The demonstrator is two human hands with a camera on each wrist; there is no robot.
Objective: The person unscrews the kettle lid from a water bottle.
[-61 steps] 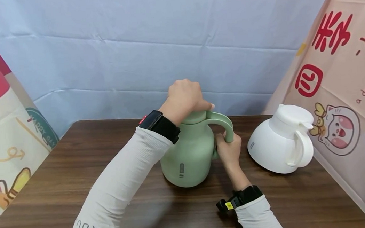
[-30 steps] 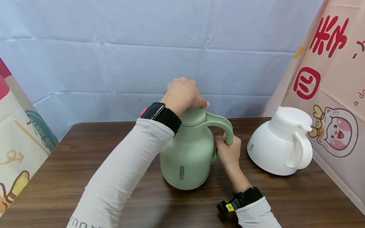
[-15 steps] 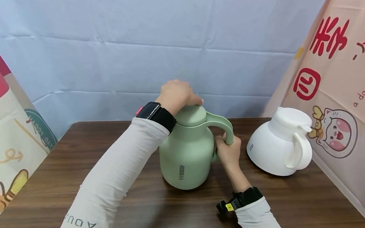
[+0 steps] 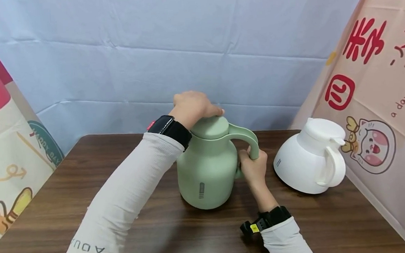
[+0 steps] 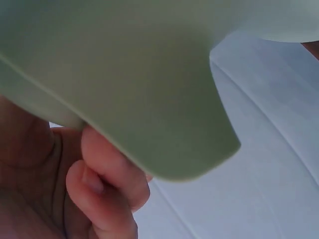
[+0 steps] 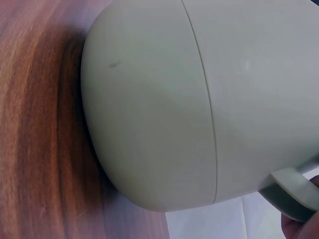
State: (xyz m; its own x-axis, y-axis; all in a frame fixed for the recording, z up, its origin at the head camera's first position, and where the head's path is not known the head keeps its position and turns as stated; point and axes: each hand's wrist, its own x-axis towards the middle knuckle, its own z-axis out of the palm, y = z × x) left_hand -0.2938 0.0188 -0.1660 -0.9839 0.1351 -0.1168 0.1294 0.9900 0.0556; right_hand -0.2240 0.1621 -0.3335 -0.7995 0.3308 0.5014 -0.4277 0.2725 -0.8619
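Note:
A pale green vacuum jug (image 4: 208, 172) stands upright on the table, its arched handle to the right. My left hand (image 4: 192, 107) reaches across its top and grips the round green lid (image 4: 211, 128) from the far left side, thumb along the back edge. In the left wrist view, curled fingers (image 5: 107, 186) lie beneath and beside the jug's broad spout (image 5: 169, 109); the grip itself is partly hidden. My right hand (image 4: 255, 167) holds the lower part of the handle (image 4: 246, 136). In the right wrist view, the jug's base (image 6: 139, 109) rests against the wood and a few fingertips show at the handle.
A white jug (image 4: 307, 160) with a closed lid stands on the right, its handle facing front right. The brown wooden table (image 4: 153, 238) ends at a pale blue cloth (image 4: 149, 60) behind. Printed cloths hang at left and right (image 4: 371, 104).
My left hand has slid left around the top of the green jug, uncovering more of the lid. My right hand and both jugs have stayed in place.

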